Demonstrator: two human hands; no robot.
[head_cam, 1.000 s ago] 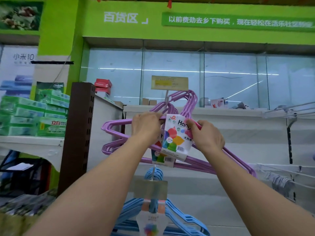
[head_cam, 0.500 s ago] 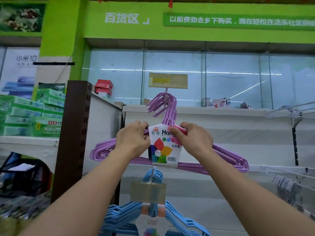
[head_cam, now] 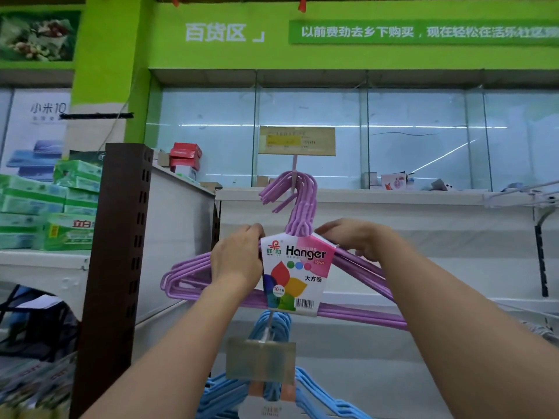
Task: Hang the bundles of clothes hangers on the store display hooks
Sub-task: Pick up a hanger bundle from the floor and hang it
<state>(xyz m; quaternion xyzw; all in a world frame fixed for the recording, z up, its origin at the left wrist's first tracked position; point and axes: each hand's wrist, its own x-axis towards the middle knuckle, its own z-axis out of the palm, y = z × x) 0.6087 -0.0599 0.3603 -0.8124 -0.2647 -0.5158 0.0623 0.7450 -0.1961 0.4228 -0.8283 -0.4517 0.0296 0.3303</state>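
Observation:
A bundle of purple hangers with a white "Hanger" card hangs level by its hooks on the upper display hook, under a yellow price tag. My left hand grips the bundle's left shoulder beside the card. My right hand holds the right shoulder, fingers curled over the wires. Below them a bundle of blue hangers hangs on a lower hook behind a price tag holder.
A brown perforated shelf upright stands at the left, with green boxes on the shelf beyond it. A white back panel and shelf top lie behind the hangers. More display hooks stick out at the right.
The purple bundle has swung from tilted to level and its hooks have settled over the upper display hook. Both hands stayed on its shoulders beside the card.

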